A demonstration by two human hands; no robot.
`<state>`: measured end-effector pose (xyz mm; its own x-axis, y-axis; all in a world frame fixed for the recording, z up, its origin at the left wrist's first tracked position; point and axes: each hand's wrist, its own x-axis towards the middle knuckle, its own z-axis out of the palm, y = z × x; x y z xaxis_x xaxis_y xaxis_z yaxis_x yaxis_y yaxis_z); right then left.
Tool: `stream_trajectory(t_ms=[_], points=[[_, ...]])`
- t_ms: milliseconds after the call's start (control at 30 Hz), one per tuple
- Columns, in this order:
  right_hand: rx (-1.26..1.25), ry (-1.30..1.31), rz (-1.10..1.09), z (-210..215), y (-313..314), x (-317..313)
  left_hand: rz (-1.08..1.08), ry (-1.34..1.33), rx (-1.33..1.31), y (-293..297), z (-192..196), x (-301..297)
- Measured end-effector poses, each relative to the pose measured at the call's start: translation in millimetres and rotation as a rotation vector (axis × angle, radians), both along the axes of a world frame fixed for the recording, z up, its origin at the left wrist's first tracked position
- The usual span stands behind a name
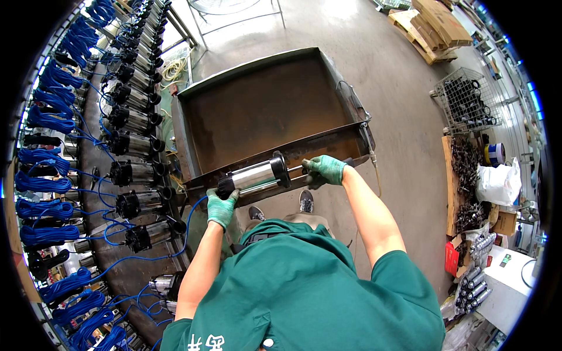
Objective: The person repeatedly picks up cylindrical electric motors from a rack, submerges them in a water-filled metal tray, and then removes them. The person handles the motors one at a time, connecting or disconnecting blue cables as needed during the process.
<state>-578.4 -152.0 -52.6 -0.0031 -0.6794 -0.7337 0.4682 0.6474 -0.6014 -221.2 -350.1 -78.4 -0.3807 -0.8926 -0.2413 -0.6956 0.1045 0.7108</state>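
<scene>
A cylindrical motor or pump [253, 177], silver-bodied with black ends, lies across the near ledge of a large metal tank [193, 146]. My left hand [222, 207], in a green glove, is closed around its black left end, where a blue cable [188, 225] appears to come out. At the right end, beyond a black flange [280, 169], a thin metal rod [297, 168] runs into my right hand [325, 170]. That gloved hand is closed on the rod. A dark piece shows just beyond its knuckles, and I cannot make out whether it belongs to the rod.
On the left, similar pumps [132, 167] stand in a long row beside bundled blue cables [44, 184]. Brown liquid or residue covers the tank's floor. To the right are a wire basket [468, 99], dark metal parts [466, 175], a white bag [499, 182] and cardboard on a pallet [433, 26].
</scene>
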Motion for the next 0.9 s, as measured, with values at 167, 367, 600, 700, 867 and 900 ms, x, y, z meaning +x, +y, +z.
stream_trajectory(t_ms=[167, 367, 600, 700, 867, 900], points=[[0.170, 0.224, -0.001, -7.1, -16.7, 7.3, 0.028, 0.023, 0.065, 1.9, 9.2, -6.8], [-0.293, 0.992, 0.155, -16.9, -7.2, 11.1, 0.047, 0.005, 0.078, 2.1, 6.1, -1.7], [-0.244, 0.725, 0.147, -34.7, -4.0, 6.8, 0.077, 0.048, 0.098, 3.1, 3.2, -1.5], [-0.120, 0.238, -0.216, -47.8, -3.1, 18.4, 0.074, 0.113, 0.160, 3.2, 3.1, -7.3], [-0.241, -0.200, -0.105, -3.9, 17.4, 8.7, 0.095, 0.049, 0.139, 8.9, 23.3, -7.6], [-0.278, -0.086, -0.057, -8.1, 21.7, 7.4, 0.088, 0.051, 0.148, 8.4, 25.9, -8.1]])
